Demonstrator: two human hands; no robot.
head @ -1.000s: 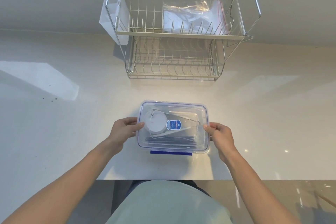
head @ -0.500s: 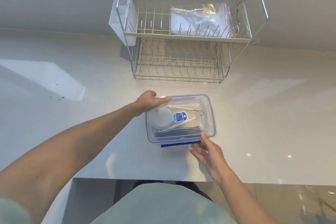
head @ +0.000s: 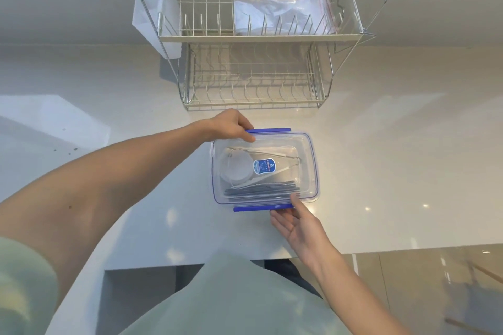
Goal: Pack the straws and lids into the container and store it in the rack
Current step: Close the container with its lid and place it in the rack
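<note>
White countertop (head: 381,171) ran across the whole view, glossy and pale, with a sunlit patch (head: 54,122) at its far left and a few dark specks beside it. From the lower left a bare forearm reached in, and the left hand (head: 231,125) lay curled over the far left corner of the clear container (head: 310,166), thumb on the lid and fingers gripping by the blue far clip (head: 269,130). Behind it stood a two-tier wire rack (head: 253,38), well apart from the box; its upper shelf held a clear zip bag (head: 283,12), and a translucent plastic holder (head: 152,16) hung on its left side. Inside the closed container lay round lids (head: 235,168) at the left, dark wrapped straws (head: 261,189) along the near wall, and a blue label (head: 264,166) on top. Further right, the right hand (head: 298,226) was spread, palm up, its fingers straight; one fingertip touched the container's near edge just beside the blue near clip (head: 261,208).
</note>
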